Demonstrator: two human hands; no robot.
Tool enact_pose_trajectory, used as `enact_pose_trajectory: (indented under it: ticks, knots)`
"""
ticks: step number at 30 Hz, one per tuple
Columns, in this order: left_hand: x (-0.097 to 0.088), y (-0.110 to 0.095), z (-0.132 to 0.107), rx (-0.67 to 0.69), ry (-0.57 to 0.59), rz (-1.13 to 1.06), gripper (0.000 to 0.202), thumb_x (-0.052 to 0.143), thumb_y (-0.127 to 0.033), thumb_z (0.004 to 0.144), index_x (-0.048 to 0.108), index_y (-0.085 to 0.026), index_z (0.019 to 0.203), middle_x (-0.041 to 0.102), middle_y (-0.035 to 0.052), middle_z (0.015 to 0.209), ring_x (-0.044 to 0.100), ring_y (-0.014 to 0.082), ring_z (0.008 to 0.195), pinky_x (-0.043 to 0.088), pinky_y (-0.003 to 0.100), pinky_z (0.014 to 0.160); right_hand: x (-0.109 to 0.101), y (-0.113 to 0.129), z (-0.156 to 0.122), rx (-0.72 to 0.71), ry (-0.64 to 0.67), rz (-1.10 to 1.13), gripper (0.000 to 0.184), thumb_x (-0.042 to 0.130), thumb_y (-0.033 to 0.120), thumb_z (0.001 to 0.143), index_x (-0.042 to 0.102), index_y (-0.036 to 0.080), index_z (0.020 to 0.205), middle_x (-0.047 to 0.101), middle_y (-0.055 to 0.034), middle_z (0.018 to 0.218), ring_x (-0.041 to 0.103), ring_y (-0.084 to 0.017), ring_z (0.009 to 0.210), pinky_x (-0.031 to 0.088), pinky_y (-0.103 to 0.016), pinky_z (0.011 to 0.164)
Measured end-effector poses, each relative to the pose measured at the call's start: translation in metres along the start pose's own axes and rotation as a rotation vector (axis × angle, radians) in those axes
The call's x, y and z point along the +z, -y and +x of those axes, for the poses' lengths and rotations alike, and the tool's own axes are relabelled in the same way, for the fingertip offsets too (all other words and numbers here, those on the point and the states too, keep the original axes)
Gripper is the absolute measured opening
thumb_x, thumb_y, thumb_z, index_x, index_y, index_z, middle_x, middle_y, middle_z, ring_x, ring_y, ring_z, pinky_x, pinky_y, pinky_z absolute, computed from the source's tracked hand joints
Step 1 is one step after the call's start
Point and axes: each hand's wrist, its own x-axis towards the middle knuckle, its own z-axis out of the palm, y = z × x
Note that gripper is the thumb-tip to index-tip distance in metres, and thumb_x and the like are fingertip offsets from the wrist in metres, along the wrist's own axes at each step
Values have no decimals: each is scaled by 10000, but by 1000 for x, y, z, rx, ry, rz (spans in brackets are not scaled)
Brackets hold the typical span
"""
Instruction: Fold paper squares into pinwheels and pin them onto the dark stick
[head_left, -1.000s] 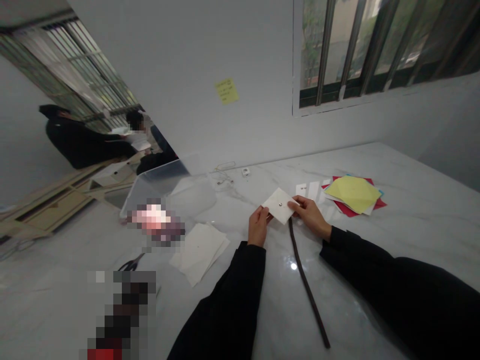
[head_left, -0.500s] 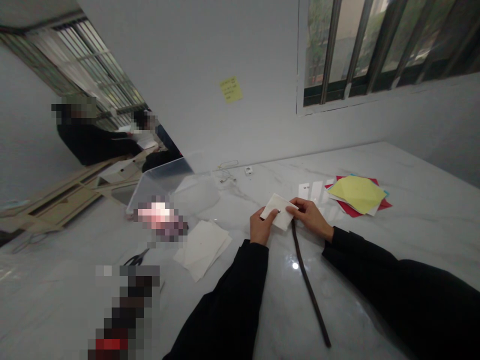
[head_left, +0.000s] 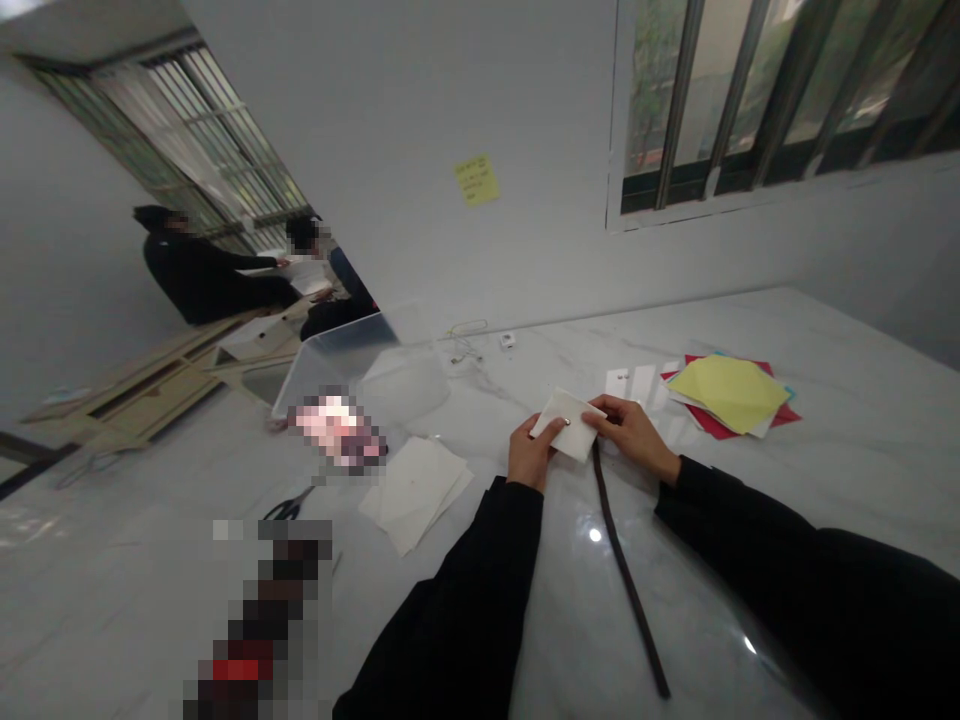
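Observation:
My left hand (head_left: 529,456) pinches the left corner of a small white square piece (head_left: 574,438), its thumb beside a tiny shiny stud (head_left: 567,422). The piece could be felt or paper; I cannot tell which. Closed on its right edge are the thumb and fingers of my right hand (head_left: 636,432). A dark brown strap (head_left: 626,572) runs from under the piece down across the marble-patterned table; its upper end is hidden. Just behind the hands lies a white card (head_left: 617,379) with two small dots on it.
White sheets (head_left: 416,492) lie to the left, near black-handled scissors (head_left: 286,508). Yellow, red and white sheets (head_left: 729,393) are piled at right. A clear plastic bin (head_left: 337,349), a cable (head_left: 466,345) and a small white block (head_left: 508,341) stand further back. Two people sit beyond the table.
The whole view has shifted slightly, so everything appears a little further right. My hands keep the same hold on the white piece, and the strap still lies below it.

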Motion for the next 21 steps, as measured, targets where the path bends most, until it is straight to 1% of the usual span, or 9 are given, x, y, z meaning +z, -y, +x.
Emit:
enact_pose_trajectory:
  ticks: [3,5,7,9,11,13,16,19,21]
  knots:
    - [1,-1,-1,9,-2,-14,391,820,-317,606,690,-117,916,700,84,885,637,182,774,512,301,727,1,4,-2,-41,-100,-143,309,612,398,838,633,194,1069,665,-51,902,622,-189,740,511,-322,655]
    - [2,-2,-2,14,1,-19,391,821,-311,606,688,-115,918,697,81,881,635,177,769,510,295,724,2,10,-5,-149,-222,-293,389,629,363,831,589,214,1187,642,-74,1002,615,-225,864,523,-369,733]
    - [3,-3,-3,23,4,-20,385,816,-309,614,687,-117,923,693,75,875,631,168,760,507,285,717,3,18,-8,-303,-309,-450,394,627,325,843,580,231,1222,605,-97,1116,564,-264,1033,491,-432,868]
    - [4,-3,-4,38,5,-17,376,807,-311,627,685,-122,927,690,65,864,627,162,750,506,278,704,5,24,-11,-429,-299,-576,299,620,302,863,630,244,1156,594,-93,1119,519,-272,1104,438,-458,958]
    - [3,-3,-4,55,1,-8,363,798,-320,635,683,-128,920,686,52,841,621,159,730,505,273,680,6,27,-12,-489,-236,-648,226,632,309,870,672,251,1084,604,-79,1049,525,-259,1069,427,-449,973]
    - [2,-2,-4,71,0,15,358,792,-335,637,681,-133,911,680,42,816,615,158,704,500,268,650,6,28,-13,-513,-198,-691,206,645,327,869,692,255,1056,608,-73,1019,531,-251,1041,429,-444,967]
    - [-1,0,-2,107,3,100,354,781,-363,645,680,-134,895,671,33,780,599,148,660,477,250,607,6,26,-13,-538,-216,-729,184,648,336,870,711,271,1031,606,-72,1085,513,-258,1081,406,-468,995]
    - [-3,2,-1,143,-4,170,340,766,-375,667,680,-135,892,668,32,779,592,142,655,462,240,605,6,24,-13,-560,-208,-731,162,668,342,855,724,289,997,596,-62,1153,489,-267,1126,397,-483,1010]
    - [-3,2,-1,158,-7,189,334,758,-376,678,680,-135,896,664,30,780,588,139,661,459,240,616,6,24,-13,-562,-191,-718,143,671,328,854,727,292,980,599,-58,1157,481,-266,1138,402,-480,1012]
